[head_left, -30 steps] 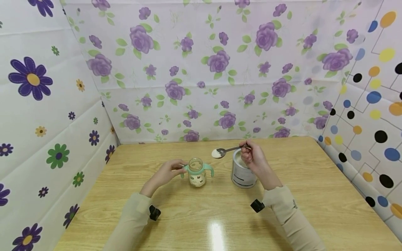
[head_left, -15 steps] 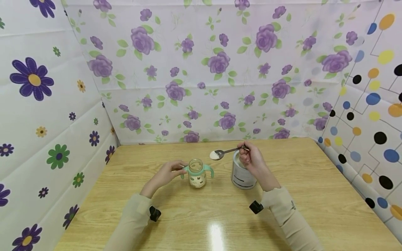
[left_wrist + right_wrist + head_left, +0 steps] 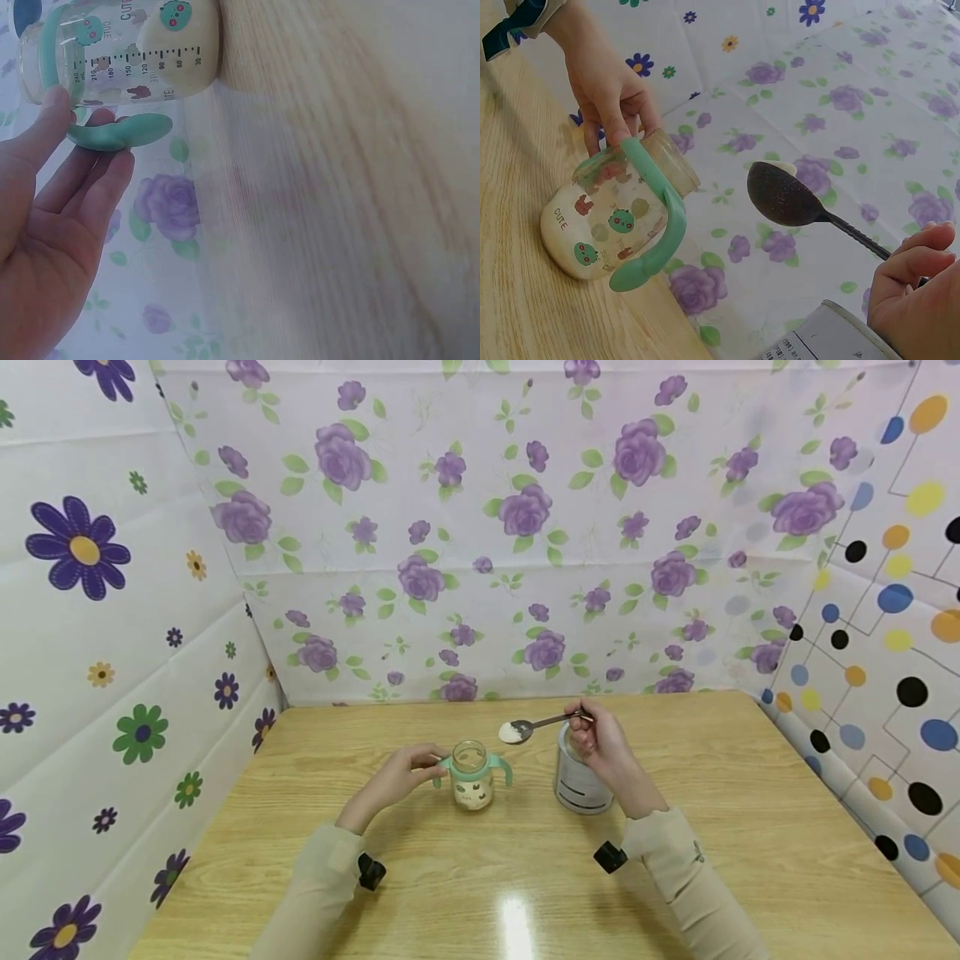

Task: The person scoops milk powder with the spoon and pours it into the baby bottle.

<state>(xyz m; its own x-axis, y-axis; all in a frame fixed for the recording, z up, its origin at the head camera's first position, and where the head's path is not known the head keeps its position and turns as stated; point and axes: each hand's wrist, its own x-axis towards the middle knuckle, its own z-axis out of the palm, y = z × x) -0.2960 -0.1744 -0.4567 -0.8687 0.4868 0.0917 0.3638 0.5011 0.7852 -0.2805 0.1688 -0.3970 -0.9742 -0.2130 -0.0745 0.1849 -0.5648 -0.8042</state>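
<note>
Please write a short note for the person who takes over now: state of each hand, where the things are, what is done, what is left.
Left hand: holds the green handle of the baby bottle, which stands upright and open on the table.
Right hand: pinches the spoon handle; the bowl, heaped with white powder, is in the air between the tin and the bottle, not yet over the bottle mouth.
Done: some powder already lies in the bottle bottom; a spoonful is loaded.
Left: bring the spoon over the mouth and tip it in, probably slowly, as the opening looks narrow.
</note>
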